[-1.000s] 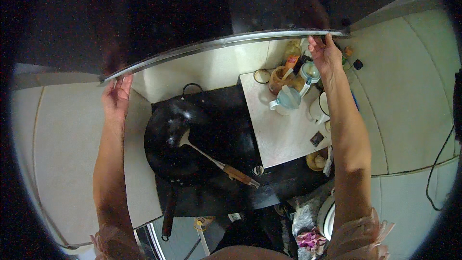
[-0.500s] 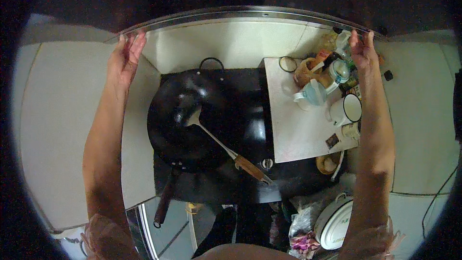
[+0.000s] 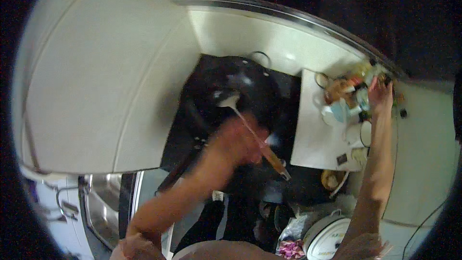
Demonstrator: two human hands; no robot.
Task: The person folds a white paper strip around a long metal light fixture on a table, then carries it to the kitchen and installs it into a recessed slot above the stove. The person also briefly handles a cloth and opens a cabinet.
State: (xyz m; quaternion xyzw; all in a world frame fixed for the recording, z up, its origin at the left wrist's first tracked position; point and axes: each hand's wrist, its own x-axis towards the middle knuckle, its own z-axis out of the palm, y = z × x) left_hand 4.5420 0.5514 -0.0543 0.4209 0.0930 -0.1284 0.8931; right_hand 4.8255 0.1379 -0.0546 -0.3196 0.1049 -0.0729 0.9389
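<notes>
My left hand (image 3: 240, 139), smeared by motion, is over the wok spatula (image 3: 275, 160) beside its shaft; whether it touches the shaft cannot be made out. The spatula's metal head rests in a black wok (image 3: 257, 84) on the dark stove (image 3: 308, 188), and its wooden handle slants toward the near right. Up at the far right, my right hand (image 3: 381, 95) has its fingers stretched apart, just under the metal edge of the range hood (image 3: 288, 8). Close to it stand several seasoning jars and bottles (image 3: 339, 89), partly blurred.
A white board (image 3: 313, 139) right of the wok bears a pale-blue-lidded jug (image 3: 339, 111) and a white enamel mug (image 3: 355, 134). A lidded white pot (image 3: 329, 240) stands at the lower right. Left are a tall pale wall panel (image 3: 96, 91) and a steel sink (image 3: 103, 202).
My left hand has dropped from the hood edge down over the spatula. My right hand has come a little below the edge, beside the jars. The view has turned and shifted left.
</notes>
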